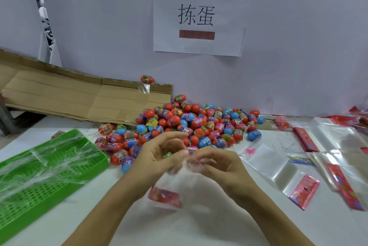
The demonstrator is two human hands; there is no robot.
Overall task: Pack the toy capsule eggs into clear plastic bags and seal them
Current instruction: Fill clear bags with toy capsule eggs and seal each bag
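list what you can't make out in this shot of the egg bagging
- Head view: the clear bag held by the left hand and right hand is motion-blurred; whether it is sealed is unclear.
- A green bit shows between the fingers; too hidden to tell if it is an egg.
- Labels on the egg pile are too small to read.
- The green tray is cut off by the left edge.

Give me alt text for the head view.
Both hands, left and right, pinch a clear bag open above the white table; behind lies a pile of capsule eggs, a green tray at left.
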